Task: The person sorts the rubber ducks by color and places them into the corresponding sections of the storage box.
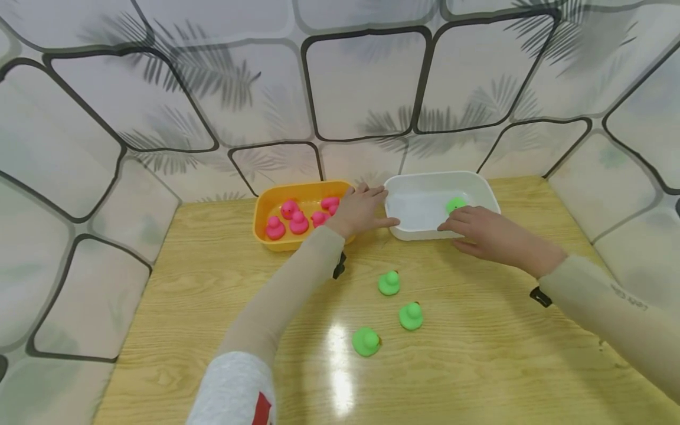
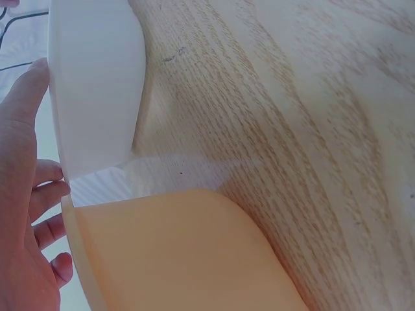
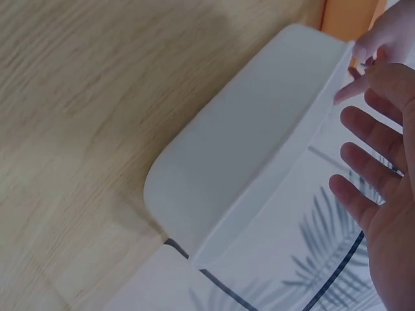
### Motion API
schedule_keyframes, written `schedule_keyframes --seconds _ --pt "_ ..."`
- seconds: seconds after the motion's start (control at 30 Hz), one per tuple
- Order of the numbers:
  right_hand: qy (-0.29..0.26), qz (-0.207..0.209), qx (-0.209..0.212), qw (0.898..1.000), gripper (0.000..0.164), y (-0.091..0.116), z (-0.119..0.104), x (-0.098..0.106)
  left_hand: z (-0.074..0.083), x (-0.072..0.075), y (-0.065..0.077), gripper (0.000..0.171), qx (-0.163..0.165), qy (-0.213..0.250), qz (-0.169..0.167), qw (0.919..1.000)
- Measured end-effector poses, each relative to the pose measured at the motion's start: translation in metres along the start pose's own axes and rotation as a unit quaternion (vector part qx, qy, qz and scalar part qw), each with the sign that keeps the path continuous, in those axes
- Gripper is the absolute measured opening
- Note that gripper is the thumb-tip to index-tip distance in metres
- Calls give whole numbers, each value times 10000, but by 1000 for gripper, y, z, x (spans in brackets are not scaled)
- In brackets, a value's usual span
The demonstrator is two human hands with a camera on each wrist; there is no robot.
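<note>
My left hand spans the gap between the orange tray and the white tray. In the left wrist view its thumb is at the white tray's rim, and the other fingers are near the orange tray's corner. Over the front right of the white tray hovers my right hand, fingers loosely extended and holding nothing. One green rubber duck lies in that tray, partly covered by this hand. Several pink rubber ducks fill the orange tray, some hidden behind my left hand.
Three more green ducks lie on the wooden table in front of the trays: an upper one, a middle one and a lower one. A patterned wall covering rises directly behind the trays.
</note>
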State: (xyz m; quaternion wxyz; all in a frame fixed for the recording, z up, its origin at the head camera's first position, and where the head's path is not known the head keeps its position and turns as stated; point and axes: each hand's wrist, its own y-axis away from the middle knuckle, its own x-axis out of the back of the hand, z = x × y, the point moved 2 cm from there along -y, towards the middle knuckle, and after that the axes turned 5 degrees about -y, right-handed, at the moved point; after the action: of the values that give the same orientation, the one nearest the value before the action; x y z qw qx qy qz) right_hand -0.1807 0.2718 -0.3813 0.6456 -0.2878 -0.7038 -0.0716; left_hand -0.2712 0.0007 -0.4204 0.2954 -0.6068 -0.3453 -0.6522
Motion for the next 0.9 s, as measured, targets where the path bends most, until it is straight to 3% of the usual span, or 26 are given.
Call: schedule_keyframes --seconds 0.33,0.6,0.9 --pt "-247 81 367 9990 35 -1 -28 -10 1 1 0 89 37 24 -95 9999" --pt "-340 -120 448 9983 30 -3 -52 -20 1 0 0 89 47 47 -113 9999" --pt "-546 -485 534 9959 40 -4 -76 -33 1 2 1 88 11 44 -64 10000"
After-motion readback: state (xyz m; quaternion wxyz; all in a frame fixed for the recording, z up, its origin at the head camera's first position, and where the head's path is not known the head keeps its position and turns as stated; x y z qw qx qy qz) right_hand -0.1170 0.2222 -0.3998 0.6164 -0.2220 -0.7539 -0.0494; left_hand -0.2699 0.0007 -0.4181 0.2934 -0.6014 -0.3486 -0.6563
